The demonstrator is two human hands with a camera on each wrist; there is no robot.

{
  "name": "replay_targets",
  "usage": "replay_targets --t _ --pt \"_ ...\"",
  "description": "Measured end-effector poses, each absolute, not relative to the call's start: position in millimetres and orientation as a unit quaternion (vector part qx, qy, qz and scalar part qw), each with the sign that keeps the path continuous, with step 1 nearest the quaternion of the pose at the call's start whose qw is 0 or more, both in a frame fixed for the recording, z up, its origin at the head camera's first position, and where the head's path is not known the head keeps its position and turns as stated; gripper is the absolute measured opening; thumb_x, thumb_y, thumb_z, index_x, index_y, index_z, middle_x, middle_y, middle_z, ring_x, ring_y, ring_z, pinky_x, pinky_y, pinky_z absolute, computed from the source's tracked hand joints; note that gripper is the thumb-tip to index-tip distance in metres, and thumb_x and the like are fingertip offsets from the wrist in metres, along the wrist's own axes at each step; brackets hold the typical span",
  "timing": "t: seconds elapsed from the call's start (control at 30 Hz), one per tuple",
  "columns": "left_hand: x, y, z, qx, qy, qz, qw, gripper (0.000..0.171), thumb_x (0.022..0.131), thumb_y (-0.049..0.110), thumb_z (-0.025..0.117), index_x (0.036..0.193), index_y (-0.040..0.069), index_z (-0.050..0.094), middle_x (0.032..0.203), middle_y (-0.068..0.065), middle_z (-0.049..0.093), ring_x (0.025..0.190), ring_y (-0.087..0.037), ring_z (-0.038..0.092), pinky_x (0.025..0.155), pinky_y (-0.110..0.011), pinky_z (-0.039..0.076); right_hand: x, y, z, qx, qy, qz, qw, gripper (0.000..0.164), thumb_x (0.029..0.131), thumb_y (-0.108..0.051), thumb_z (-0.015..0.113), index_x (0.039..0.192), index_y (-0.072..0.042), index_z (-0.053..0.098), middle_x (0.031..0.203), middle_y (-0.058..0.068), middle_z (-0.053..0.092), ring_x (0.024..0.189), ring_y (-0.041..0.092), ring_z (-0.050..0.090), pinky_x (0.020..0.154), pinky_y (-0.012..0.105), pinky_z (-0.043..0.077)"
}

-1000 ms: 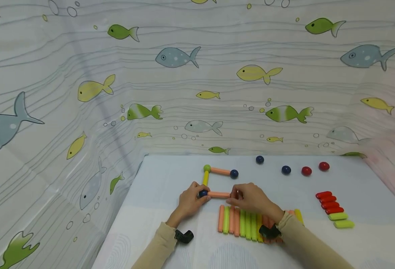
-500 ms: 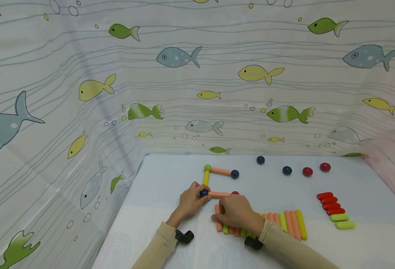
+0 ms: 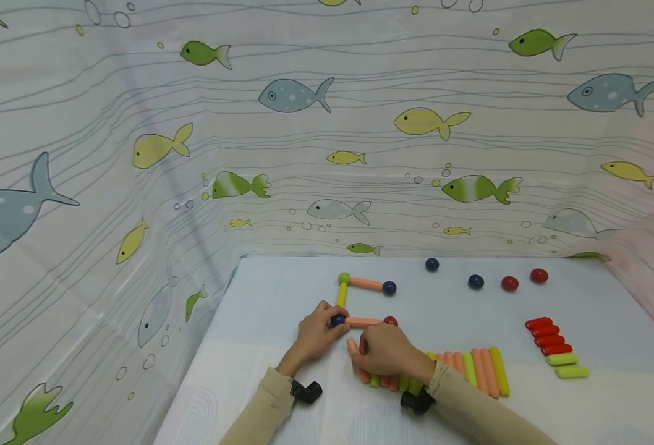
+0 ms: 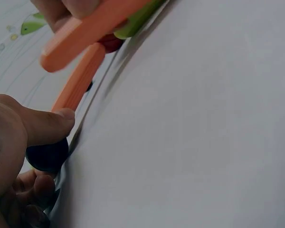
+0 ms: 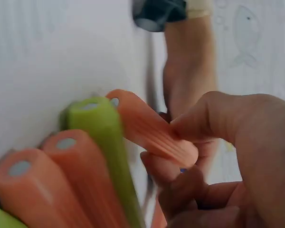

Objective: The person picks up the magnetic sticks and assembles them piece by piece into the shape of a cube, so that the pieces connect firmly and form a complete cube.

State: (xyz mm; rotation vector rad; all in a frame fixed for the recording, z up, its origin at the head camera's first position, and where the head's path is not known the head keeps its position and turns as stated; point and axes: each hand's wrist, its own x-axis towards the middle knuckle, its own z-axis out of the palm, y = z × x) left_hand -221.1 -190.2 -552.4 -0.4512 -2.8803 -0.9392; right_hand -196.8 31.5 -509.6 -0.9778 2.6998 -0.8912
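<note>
My left hand (image 3: 318, 330) grips a dark blue ball (image 3: 338, 320) at a corner of a frame of magnetic rods and balls; the thumb lies along the ball and the end of an orange rod (image 4: 80, 85). That rod runs right to a red ball (image 3: 390, 321). A yellow rod (image 3: 342, 295) goes back from the corner to a green ball (image 3: 344, 279), then another orange rod (image 3: 366, 283) reaches a blue ball (image 3: 389, 288). My right hand (image 3: 388, 351) pinches the leftmost orange rod (image 5: 152, 128) of a row between thumb and fingers, its far end tilted left.
Beneath and right of the right hand lies a row of orange, green and yellow rods (image 3: 488, 371). Short red rods (image 3: 548, 340) and green rods (image 3: 572, 372) lie farther right. Loose blue balls (image 3: 475, 282) and red balls (image 3: 509, 283) sit near the back edge.
The right hand has left the end of the front orange rod, where the red ball now shows, and moved down-left to the row. It has tilted the leftmost orange rod. My left hand stays put.
</note>
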Motion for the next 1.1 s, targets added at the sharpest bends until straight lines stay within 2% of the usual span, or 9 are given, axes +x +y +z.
replay_targets --t 0.1,0.2,0.37,0.53,0.67,0.77,0.9,1.0,1.1 --pt "-221 -190 -552 -0.148 -0.939 -0.309 0.041 0.021 0.098 0.038 0.076 0.116 0.027 0.075 0.102 0.0 0.057 0.075 -0.012 0.053 0.065 -0.028 0.039 -204 41 -501 -0.313 0.877 -0.346 0.12 0.031 0.099 -0.03 0.066 0.069 -0.022 0.068 0.052 -0.015 0.05 0.045 0.001 0.048 0.047 0.022 0.038" --pt "-220 -189 -551 -0.15 -0.939 -0.308 0.039 0.02 0.099 0.038 0.075 0.116 0.028 0.075 0.103 0.0 0.057 0.072 -0.011 0.05 0.064 -0.028 0.038 -217 58 -491 -0.284 0.866 -0.384 0.148 0.022 0.099 -0.03 0.067 0.081 -0.019 0.074 0.062 -0.008 0.059 0.051 0.005 0.049 0.05 0.023 0.038" --pt "-219 -187 -551 -0.15 -0.938 -0.309 0.042 0.02 0.098 0.037 0.076 0.116 0.028 0.076 0.102 -0.001 0.057 0.071 -0.01 0.049 0.063 -0.027 0.037 -250 95 -480 -0.201 0.863 -0.432 0.168 0.033 0.104 -0.041 0.065 0.092 -0.013 0.077 0.086 0.008 0.073 0.066 0.017 0.057 0.062 0.03 0.041" --pt "-220 -189 -552 -0.156 -0.938 -0.305 0.047 0.02 0.099 0.037 0.076 0.116 0.027 0.075 0.102 -0.001 0.056 0.07 -0.009 0.046 0.062 -0.026 0.035 -280 120 -493 -0.106 0.849 -0.473 0.211 0.038 0.105 -0.043 0.064 0.106 -0.008 0.08 0.102 0.005 0.078 0.071 0.02 0.058 0.063 0.029 0.038" --pt "-220 -191 -553 -0.158 -0.938 -0.306 0.045 0.021 0.099 0.038 0.075 0.117 0.028 0.075 0.103 -0.001 0.057 0.07 -0.009 0.046 0.062 -0.026 0.035 -291 126 -508 -0.059 0.841 -0.483 0.238 0.04 0.104 -0.043 0.066 0.107 -0.005 0.081 0.09 0.002 0.076 0.065 0.014 0.052 0.057 0.025 0.03" --pt "-220 -191 -553 -0.154 -0.938 -0.309 0.037 0.021 0.099 0.038 0.075 0.117 0.028 0.075 0.103 -0.001 0.056 0.07 -0.009 0.046 0.062 -0.026 0.035 -294 124 -514 -0.047 0.837 -0.482 0.255 0.038 0.102 -0.042 0.069 0.099 -0.006 0.082 0.074 0.0 0.067 0.06 0.011 0.046 0.055 0.024 0.027" --pt "-220 -190 -553 -0.15 -0.939 -0.309 0.031 0.021 0.099 0.038 0.075 0.118 0.028 0.075 0.104 0.0 0.056 0.071 -0.01 0.047 0.064 -0.026 0.035 -296 119 -519 -0.047 0.837 -0.478 0.262 0.038 0.1 -0.042 0.071 0.091 -0.007 0.082 0.061 -0.003 0.055 0.056 0.011 0.04 0.055 0.024 0.028" --pt "-220 -190 -552 -0.147 -0.94 -0.308 0.027 0.021 0.1 0.038 0.074 0.119 0.029 0.074 0.104 0.001 0.056 0.073 -0.01 0.048 0.065 -0.026 0.036 -297 115 -521 -0.041 0.841 -0.473 0.259 0.039 0.101 -0.043 0.069 0.093 -0.007 0.081 0.058 -0.003 0.052 0.055 0.011 0.039 0.056 0.025 0.029" --pt "-220 -191 -551 -0.149 -0.939 -0.308 0.028 0.021 0.1 0.038 0.074 0.119 0.029 0.074 0.104 0.001 0.056 0.074 -0.01 0.049 0.065 -0.027 0.036 -298 111 -521 -0.035 0.843 -0.472 0.256 0.041 0.103 -0.043 0.066 0.104 -0.005 0.081 0.059 -0.003 0.052 0.056 0.011 0.041 0.057 0.025 0.03"
